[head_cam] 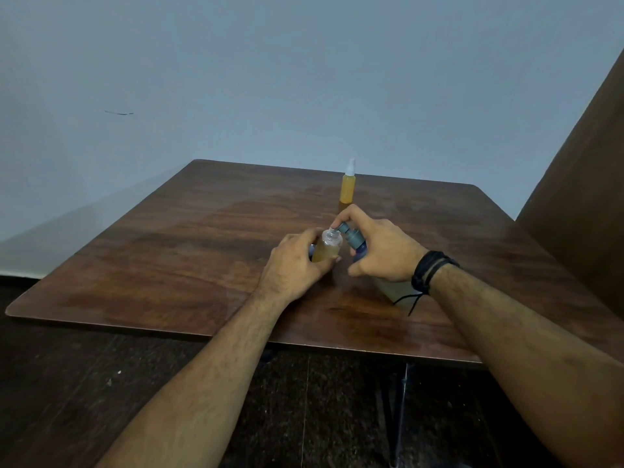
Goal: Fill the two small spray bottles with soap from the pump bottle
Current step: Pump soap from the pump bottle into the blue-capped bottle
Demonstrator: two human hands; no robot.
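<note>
Head view looks down on a brown wooden table [152,258] with both bare forearms reaching in over its near edge. At the middle of the table the left hand [297,261] grips an uncapped spray bottle [327,247], fingers curled round its far side and the thumb lying along its near side; the bottle is tilted a little toward the right hand, its clear open neck showing above the fingers and amber soap filling most of the body below them. Just to the right of those fingers, the right hand [381,251] holds the pump bottle [356,239]: the forefinger arches over and presses on the grey-blue pump head, the thumb is curled under near the table, and the remaining fingers wrap the bottle's far side, hiding most of it. The pump's spout points left and sits right at the open neck of the small bottle, touching or nearly so; which one cannot be told. A dark corded wristband [429,271] circles the right wrist, with a loose end trailing down toward the table. Beyond the fingertips of both hands, well apart from them near the far edge of the table, a second spray bottle [348,184] stands upright, its white cap on and its body full of orange-yellow liquid.
</note>
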